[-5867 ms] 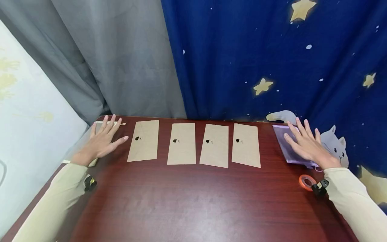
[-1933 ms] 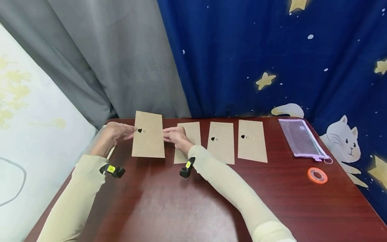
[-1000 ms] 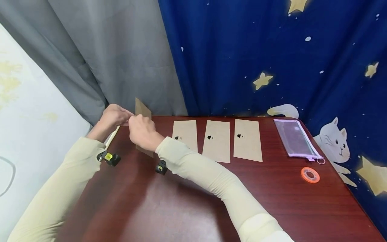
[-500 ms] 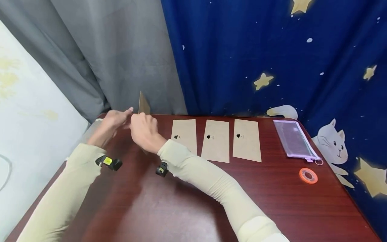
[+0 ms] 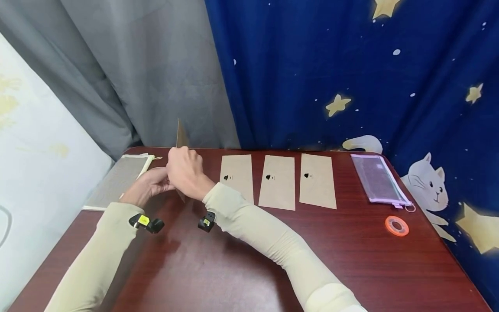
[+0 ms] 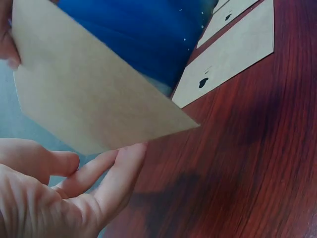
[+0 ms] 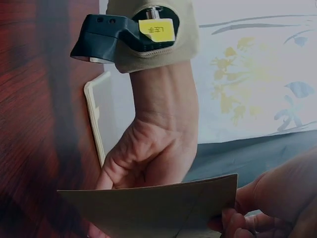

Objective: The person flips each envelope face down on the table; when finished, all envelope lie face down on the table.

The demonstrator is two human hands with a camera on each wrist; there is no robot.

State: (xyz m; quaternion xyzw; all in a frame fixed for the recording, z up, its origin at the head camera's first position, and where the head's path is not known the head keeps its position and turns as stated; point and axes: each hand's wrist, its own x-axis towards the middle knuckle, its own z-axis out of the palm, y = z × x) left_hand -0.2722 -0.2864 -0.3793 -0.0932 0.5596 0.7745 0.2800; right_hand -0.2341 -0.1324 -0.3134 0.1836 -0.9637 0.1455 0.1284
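The left hand [image 6: 74, 196] has its fingers at the lower edge of a tilted kraft-paper sheet [image 6: 94, 94] (part of the right hand [image 6: 7, 44] shows at its left edge), with flat kraft-paper sheets [image 6: 235, 54] bearing small black marks [image 6: 203, 83] on the reddish wood-grain table [image 6: 247, 148] beyond.

Brown paper [image 6: 94, 89] lifted, turned edge-on (flat earlier); left hand [image 5: 150, 183] now lower.

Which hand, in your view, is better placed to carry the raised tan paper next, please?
Probably the right hand: it pinches the raised tan paper by an edge, while the left hand is relaxed at another edge, its thumb apart from the paper.
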